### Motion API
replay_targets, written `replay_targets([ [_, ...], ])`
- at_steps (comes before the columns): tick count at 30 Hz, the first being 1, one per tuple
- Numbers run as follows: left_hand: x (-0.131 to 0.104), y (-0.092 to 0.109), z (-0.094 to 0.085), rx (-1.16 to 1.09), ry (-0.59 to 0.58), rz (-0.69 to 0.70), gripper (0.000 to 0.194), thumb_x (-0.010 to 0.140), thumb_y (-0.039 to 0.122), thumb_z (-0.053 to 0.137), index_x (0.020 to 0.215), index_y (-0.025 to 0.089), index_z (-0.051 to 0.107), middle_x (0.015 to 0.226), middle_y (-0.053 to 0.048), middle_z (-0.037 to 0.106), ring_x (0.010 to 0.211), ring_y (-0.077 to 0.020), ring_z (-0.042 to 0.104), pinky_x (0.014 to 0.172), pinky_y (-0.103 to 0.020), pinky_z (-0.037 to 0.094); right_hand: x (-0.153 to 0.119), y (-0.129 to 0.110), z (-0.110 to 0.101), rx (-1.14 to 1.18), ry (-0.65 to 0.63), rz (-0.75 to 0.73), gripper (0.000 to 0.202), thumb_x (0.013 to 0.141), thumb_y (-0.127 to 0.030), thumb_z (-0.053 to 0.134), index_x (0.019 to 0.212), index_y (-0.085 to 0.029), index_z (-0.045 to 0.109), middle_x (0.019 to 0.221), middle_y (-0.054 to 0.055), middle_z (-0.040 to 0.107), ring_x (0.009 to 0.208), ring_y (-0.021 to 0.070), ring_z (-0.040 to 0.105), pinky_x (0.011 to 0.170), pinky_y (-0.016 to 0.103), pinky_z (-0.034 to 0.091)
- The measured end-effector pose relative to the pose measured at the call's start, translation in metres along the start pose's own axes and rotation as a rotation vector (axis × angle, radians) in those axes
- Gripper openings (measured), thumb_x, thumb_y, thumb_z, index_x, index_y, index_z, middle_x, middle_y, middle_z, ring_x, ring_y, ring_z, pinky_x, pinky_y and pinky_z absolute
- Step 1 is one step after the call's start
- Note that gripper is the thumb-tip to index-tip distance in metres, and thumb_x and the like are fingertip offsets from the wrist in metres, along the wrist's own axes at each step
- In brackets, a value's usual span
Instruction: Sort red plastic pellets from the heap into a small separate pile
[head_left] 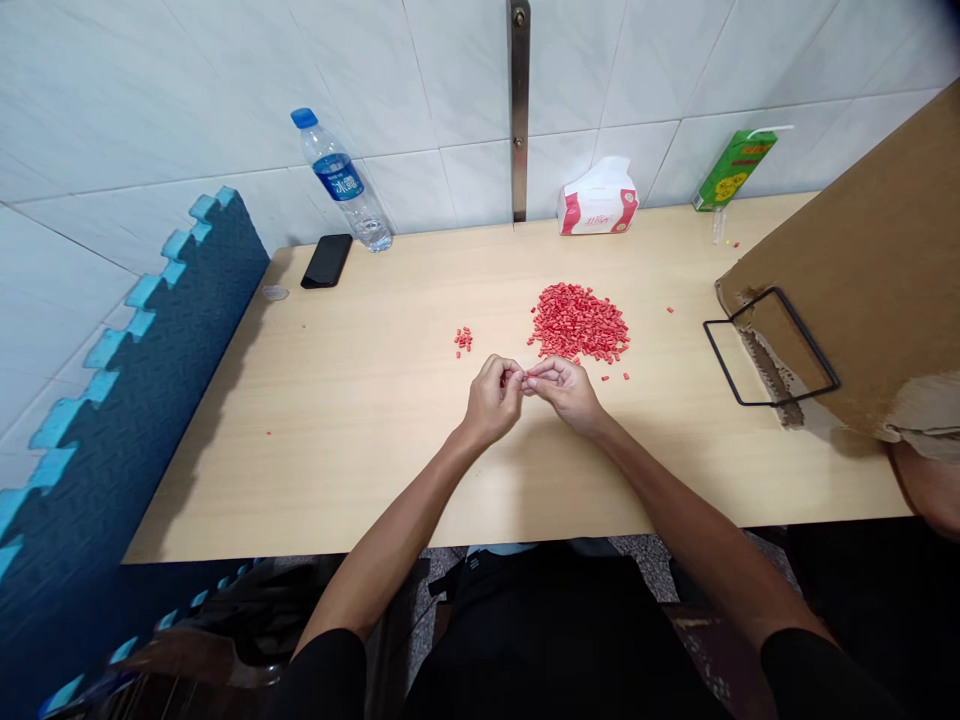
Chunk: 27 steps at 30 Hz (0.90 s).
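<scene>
Both of my hands meet fingertip to fingertip above the table, just in front of a large pile of small red plastic pieces (579, 322). My left hand (495, 400) is closed in a pinch on a small red piece. Thumb and fingers of my right hand (564, 393) pinch at the same spot, where a bit of red (531, 375) shows between the fingertips. The fingers hide most of what is held. A much smaller cluster of red pieces (463, 341) lies behind and left of my left hand. A few loose red pieces lie near the large pile.
Along the wall stand a water bottle (349, 190), a tissue pack (598, 205) and a green drink carton (735, 170). A black phone (326, 261) lies at the back left. Cardboard (847, 260) with a black wire frame (772, 403) borders the right; blue foam mats (150, 380) border the left.
</scene>
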<state>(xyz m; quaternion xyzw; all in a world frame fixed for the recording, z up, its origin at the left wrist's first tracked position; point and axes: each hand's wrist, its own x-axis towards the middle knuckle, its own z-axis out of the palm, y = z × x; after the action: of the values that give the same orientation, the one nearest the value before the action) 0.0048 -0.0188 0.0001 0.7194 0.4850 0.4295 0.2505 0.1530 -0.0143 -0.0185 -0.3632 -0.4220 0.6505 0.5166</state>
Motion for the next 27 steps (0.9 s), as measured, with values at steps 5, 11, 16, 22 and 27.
replay_targets([
  [5,-0.0004,0.0011,0.0017,-0.029,0.003,-0.026,0.010,0.088,0.022,0.048,0.081,0.018,0.054,0.080,-0.002,0.055,0.068,-0.0116,0.051,0.064,-0.025,0.042,0.0002,-0.0006,0.0002,0.013,0.002,-0.003,0.030,0.062,-0.032,0.081,0.077,-0.019,0.060,0.075,0.000,0.071,0.069,0.0130,0.068,0.074,0.030,0.056],
  [11,-0.0012,0.0004,0.0033,-0.032,-0.006,-0.068,0.012,0.088,0.025,0.048,0.081,0.018,0.055,0.080,-0.002,0.056,0.069,-0.0117,0.052,0.064,-0.025,0.042,0.0005,-0.0009,0.0015,-0.008,0.002,-0.017,0.031,0.062,-0.034,0.081,0.077,-0.019,0.059,0.072,0.000,0.069,0.070,0.0133,0.068,0.072,0.030,0.056],
  [16,-0.0017,-0.0006,0.0055,-0.080,-0.006,-0.120,0.014,0.089,0.028,0.047,0.082,0.018,0.054,0.080,-0.002,0.055,0.068,-0.0118,0.052,0.064,-0.025,0.042,-0.0001,-0.0013,0.0035,-0.024,0.012,-0.031,0.034,0.062,-0.037,0.080,0.078,-0.020,0.056,0.072,-0.002,0.068,0.069,0.0125,0.066,0.073,0.031,0.055],
  [22,-0.0023,-0.0011,0.0071,-0.126,-0.005,-0.129,0.015,0.090,0.029,0.047,0.083,0.018,0.054,0.080,-0.002,0.055,0.069,-0.0115,0.052,0.064,-0.025,0.043,-0.0013,0.0008,0.0025,-0.100,0.026,-0.053,0.036,0.063,-0.037,0.079,0.081,-0.021,0.053,0.077,-0.001,0.066,0.077,0.0144,0.067,0.078,0.032,0.054],
  [27,-0.0020,-0.0044,0.0067,-0.108,-0.031,-0.111,0.014,0.089,0.028,0.047,0.084,0.018,0.055,0.080,-0.002,0.056,0.069,-0.0118,0.052,0.065,-0.025,0.043,-0.0028,0.0026,0.0044,-0.201,0.064,-0.079,0.031,0.068,-0.036,0.075,0.087,-0.021,0.056,0.084,0.002,0.068,0.086,0.0170,0.068,0.082,0.032,0.054],
])
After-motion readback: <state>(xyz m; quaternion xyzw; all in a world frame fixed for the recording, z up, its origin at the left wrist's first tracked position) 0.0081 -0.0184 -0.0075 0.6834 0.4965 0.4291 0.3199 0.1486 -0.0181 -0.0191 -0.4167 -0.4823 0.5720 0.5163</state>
